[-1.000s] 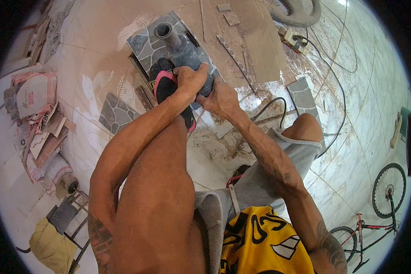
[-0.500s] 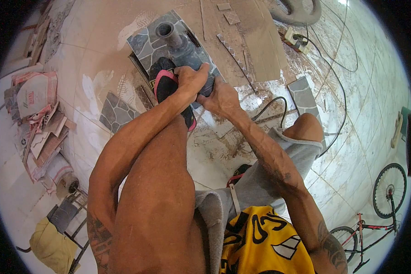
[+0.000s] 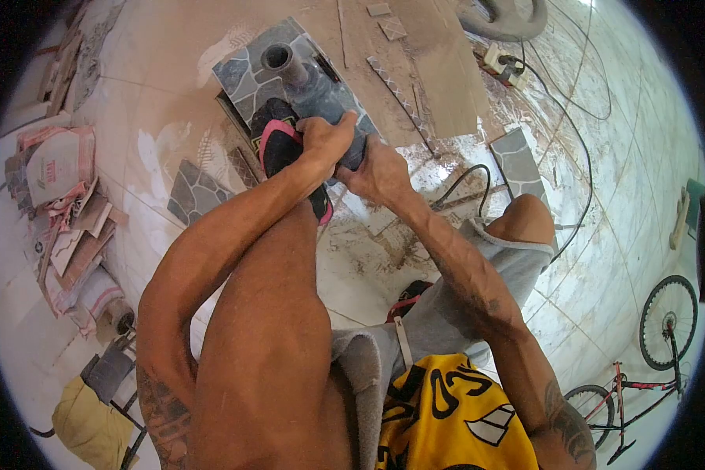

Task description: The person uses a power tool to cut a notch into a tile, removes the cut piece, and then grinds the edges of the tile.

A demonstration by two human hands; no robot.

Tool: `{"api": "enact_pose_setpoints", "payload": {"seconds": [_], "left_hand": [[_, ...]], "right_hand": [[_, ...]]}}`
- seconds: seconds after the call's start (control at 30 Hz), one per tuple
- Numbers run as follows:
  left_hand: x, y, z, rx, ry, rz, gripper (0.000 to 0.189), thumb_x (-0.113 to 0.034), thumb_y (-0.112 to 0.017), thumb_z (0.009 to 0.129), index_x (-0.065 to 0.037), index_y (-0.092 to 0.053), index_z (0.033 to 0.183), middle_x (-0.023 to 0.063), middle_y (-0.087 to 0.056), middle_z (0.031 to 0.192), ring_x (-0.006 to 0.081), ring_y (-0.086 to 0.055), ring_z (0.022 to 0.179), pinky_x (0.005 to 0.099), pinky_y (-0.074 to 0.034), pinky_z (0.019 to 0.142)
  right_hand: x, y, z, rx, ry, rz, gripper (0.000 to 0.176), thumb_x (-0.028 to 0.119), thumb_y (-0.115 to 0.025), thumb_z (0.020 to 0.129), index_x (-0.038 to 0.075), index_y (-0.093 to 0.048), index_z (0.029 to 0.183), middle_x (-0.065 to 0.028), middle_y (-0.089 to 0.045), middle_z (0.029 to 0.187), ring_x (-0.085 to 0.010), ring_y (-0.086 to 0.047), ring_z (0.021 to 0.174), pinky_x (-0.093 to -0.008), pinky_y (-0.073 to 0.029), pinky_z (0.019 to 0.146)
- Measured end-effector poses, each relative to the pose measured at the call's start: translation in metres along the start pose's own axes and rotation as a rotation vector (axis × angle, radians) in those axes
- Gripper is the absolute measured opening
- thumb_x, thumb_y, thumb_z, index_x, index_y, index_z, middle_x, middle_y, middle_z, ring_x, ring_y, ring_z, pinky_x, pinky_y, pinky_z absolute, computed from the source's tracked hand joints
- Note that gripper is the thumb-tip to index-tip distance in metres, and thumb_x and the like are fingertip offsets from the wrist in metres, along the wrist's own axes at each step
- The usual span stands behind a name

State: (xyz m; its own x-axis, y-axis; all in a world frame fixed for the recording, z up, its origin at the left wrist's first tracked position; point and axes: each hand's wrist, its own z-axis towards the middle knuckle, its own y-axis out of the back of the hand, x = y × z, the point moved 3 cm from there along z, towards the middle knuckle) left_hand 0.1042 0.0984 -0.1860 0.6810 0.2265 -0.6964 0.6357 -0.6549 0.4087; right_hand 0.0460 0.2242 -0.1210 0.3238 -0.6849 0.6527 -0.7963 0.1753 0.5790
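A dusty grey power tool (image 3: 315,92) with a wide round tube standing up at its far end rests on a stone-patterned tile (image 3: 239,72). My left hand (image 3: 326,145) wraps round the tool's near body, thumb along its top. Beside it on the right, my right hand (image 3: 376,171) grips the tool's rear end. The tool's underside and any blade are hidden. My foot in a black sandal with a pink edge (image 3: 278,147) presses on the tile's left side, close to my left hand.
Patterned tile pieces lie at left (image 3: 198,192) and right (image 3: 515,164). A black cable (image 3: 583,149) loops from a socket block (image 3: 500,66) across the dusty floor. Cardboard (image 3: 446,86) lies beyond. Rubble and sacks (image 3: 59,168) line the left; a bicycle (image 3: 642,385) is at lower right.
The view has shifted slightly. Both hands keep their grip, and the tool sits at almost the same spot on the tile, perhaps a touch nearer to me.
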Motion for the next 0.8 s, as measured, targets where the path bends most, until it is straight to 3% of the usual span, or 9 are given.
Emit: {"api": "enact_pose_setpoints", "payload": {"seconds": [0.4,0.8], "left_hand": [[0.017,-0.004,0.008,0.025,0.017,-0.06,0.037,-0.027,-0.067,0.092,0.009,-0.061,0.087,0.0126,-0.064,0.085,0.0186,-0.061,0.071,0.0359,-0.051,0.065],[0.013,-0.006,0.007,-0.005,0.045,-0.053,0.039,-0.027,-0.067,0.091,0.012,-0.061,0.095,0.0142,-0.065,0.09,0.0202,-0.062,0.076,0.0359,-0.05,0.069]], "right_hand": [[-0.004,-0.003,-0.002,-0.017,0.011,-0.019,0.063,0.038,-0.078,0.069,-0.008,-0.053,0.105,-0.0273,-0.068,0.084,-0.0417,-0.069,0.081,-0.0475,-0.055,0.074],[-0.003,-0.002,-0.002,-0.025,0.012,-0.019,0.061,0.039,-0.078,0.07,-0.008,-0.053,0.1,-0.0281,-0.067,0.083,-0.0424,-0.068,0.081,-0.0481,-0.054,0.074]]}}
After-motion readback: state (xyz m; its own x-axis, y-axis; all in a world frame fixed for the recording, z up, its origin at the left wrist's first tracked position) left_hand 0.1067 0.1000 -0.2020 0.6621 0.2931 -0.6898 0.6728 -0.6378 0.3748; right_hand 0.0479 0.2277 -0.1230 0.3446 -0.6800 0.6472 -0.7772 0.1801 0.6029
